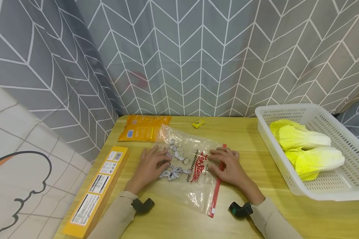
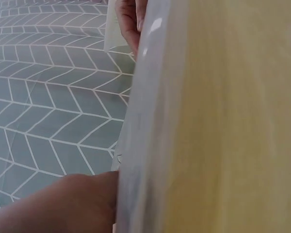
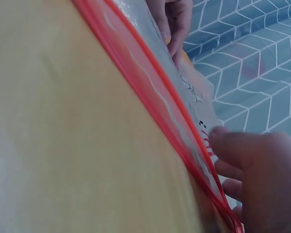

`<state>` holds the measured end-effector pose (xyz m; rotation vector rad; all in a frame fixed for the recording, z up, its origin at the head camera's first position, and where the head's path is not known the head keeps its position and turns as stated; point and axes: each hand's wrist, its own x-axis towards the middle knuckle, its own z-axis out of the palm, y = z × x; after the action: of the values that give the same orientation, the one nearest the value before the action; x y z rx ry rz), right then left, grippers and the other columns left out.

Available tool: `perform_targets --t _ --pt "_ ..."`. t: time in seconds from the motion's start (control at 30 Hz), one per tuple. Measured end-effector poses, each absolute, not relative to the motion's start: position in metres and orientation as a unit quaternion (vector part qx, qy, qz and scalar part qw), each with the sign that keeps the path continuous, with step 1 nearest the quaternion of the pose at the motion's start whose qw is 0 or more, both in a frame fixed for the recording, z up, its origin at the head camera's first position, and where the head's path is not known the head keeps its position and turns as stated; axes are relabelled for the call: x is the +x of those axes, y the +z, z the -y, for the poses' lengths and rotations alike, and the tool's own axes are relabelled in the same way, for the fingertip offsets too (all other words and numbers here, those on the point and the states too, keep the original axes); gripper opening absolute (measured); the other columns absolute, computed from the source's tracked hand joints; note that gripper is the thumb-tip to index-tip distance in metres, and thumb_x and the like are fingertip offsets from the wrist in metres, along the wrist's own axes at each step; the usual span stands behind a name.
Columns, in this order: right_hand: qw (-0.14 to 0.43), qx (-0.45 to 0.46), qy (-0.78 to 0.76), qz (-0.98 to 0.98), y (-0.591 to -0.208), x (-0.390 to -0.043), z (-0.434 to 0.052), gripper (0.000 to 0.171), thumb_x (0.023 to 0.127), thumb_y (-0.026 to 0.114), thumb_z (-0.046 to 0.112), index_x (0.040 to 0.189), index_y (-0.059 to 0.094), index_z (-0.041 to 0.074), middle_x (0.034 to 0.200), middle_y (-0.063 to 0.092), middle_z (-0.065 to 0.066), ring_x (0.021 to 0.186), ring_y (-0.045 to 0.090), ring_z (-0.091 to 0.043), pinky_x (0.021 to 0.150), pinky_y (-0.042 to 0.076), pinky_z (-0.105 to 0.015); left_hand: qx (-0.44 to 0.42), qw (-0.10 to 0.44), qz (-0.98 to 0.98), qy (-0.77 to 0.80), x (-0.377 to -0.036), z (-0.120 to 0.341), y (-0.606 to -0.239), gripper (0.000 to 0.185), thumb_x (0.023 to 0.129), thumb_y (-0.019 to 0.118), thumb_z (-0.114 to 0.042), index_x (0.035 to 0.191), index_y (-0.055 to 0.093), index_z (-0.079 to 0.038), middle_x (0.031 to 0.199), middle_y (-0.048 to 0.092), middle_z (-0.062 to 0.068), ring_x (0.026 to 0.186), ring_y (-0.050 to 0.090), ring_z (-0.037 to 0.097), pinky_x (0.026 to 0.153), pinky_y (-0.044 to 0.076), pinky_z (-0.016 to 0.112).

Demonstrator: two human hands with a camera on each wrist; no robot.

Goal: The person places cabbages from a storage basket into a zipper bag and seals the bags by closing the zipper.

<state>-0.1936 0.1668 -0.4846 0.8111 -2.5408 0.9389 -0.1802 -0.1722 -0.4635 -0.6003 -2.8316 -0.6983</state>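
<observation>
Loosely unclenched, the left hand (image 1: 151, 166) and right hand (image 1: 228, 165) were rested on a creased, transparent zip bag (image 1: 185, 182) atop the wooden table (image 1: 167, 225); the former was part-hidden in its wrist view; a perforated basket (image 1: 270, 146) was cropped.

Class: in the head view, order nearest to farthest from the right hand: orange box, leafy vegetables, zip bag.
1. Zip bag, at the right hand.
2. Leafy vegetables, in the basket to its right.
3. Orange box, beyond the left hand.
</observation>
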Motion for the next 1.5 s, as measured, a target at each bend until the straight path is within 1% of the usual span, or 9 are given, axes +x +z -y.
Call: perform_targets --t 0.1,0.17,0.4,0.67,0.87,1.07,1.3,1.4,1.5 --pt "0.13 0.292 0.31 0.895 -0.483 -0.192 -0.17 0.045 0.081 0.077 0.03 0.123 0.073 0.015 0.14 0.064 -0.011 0.135 0.048 -0.037 0.102 0.025 -0.06 -0.187 0.069 0.956 -0.213 -0.178 0.169 -0.46 0.034 0.094 0.07 -0.044 0.124 0.072 -0.026 0.152 0.054 0.004 0.152 0.031 0.043 0.117 0.002 0.078" --pt "0.117 0.294 0.3 0.9 -0.482 -0.191 -0.17 0.05 0.081 0.076 0.031 0.128 0.071 0.016 0.144 0.061 -0.012 0.138 0.045 -0.038 0.105 0.022 -0.063 -0.182 0.069 0.963 -0.187 -0.177 0.165 -0.459 0.042 0.094 0.067 -0.05 0.128 0.07 -0.026 0.155 0.051 0.006 0.153 0.028 0.043 0.116 0.001 0.078" --pt "0.112 0.292 0.272 0.91 -0.482 -0.191 -0.168 0.053 0.085 0.075 0.037 0.134 0.067 0.017 0.149 0.057 -0.012 0.14 0.043 -0.039 0.104 0.024 -0.062 -0.199 0.08 0.96 -0.178 -0.164 0.139 -0.462 0.051 0.094 0.063 -0.055 0.136 0.064 -0.027 0.159 0.046 0.009 0.154 0.025 0.043 0.119 0.006 0.074" --pt "0.108 0.28 0.272 0.914 -0.481 -0.192 -0.168 0.054 0.089 0.074 0.038 0.136 0.065 0.016 0.151 0.055 -0.014 0.141 0.041 -0.04 0.102 0.024 -0.06 -0.228 0.072 0.955 -0.176 -0.153 0.117 -0.471 0.061 0.089 0.06 -0.066 0.138 0.062 -0.03 0.159 0.045 0.005 0.154 0.026 0.041 0.117 0.011 0.075" --pt "0.112 0.27 0.283 0.913 -0.481 -0.193 -0.167 0.055 0.087 0.077 0.038 0.135 0.066 0.014 0.15 0.055 -0.013 0.14 0.042 -0.039 0.101 0.024 -0.058 -0.224 0.094 0.954 -0.175 -0.158 0.123 -0.471 0.056 0.087 0.066 -0.063 0.134 0.065 -0.032 0.155 0.05 0.005 0.152 0.03 0.043 0.117 0.013 0.075" --pt "0.104 0.26 0.292 0.914 -0.48 -0.193 -0.167 0.056 0.086 0.078 0.039 0.136 0.066 0.015 0.15 0.055 -0.013 0.141 0.04 -0.039 0.1 0.023 -0.058 -0.218 0.124 0.948 -0.196 -0.163 0.134 -0.47 0.047 0.087 0.072 -0.054 0.127 0.07 -0.029 0.148 0.056 0.006 0.149 0.035 0.043 0.116 0.015 0.075" --pt "0.109 0.268 0.284 0.914 -0.479 -0.193 -0.168 0.061 0.084 0.079 0.041 0.136 0.065 0.014 0.15 0.055 -0.014 0.141 0.04 -0.041 0.099 0.024 -0.058 -0.199 0.125 0.947 -0.22 -0.166 0.143 -0.471 0.038 0.09 0.072 -0.045 0.123 0.073 -0.028 0.144 0.059 0.007 0.146 0.037 0.04 0.118 0.013 0.071" --pt "0.109 0.27 0.285 0.913 -0.479 -0.193 -0.168 0.061 0.083 0.079 0.041 0.137 0.064 0.014 0.15 0.055 -0.014 0.142 0.039 -0.042 0.099 0.024 -0.059 -0.195 0.132 0.945 -0.227 -0.167 0.145 -0.472 0.032 0.09 0.073 -0.039 0.12 0.074 -0.026 0.135 0.062 0.007 0.138 0.043 0.036 0.117 0.017 0.065" --pt "0.109 0.27 0.287 0.913 -0.48 -0.193 -0.167 0.059 0.084 0.078 0.039 0.136 0.065 0.014 0.15 0.055 -0.013 0.142 0.04 -0.041 0.1 0.024 -0.058 -0.202 0.146 0.939 -0.237 -0.168 0.145 -0.473 0.025 0.09 0.075 -0.031 0.115 0.076 -0.025 0.121 0.064 0.003 0.123 0.048 0.029 0.11 0.025 0.056"
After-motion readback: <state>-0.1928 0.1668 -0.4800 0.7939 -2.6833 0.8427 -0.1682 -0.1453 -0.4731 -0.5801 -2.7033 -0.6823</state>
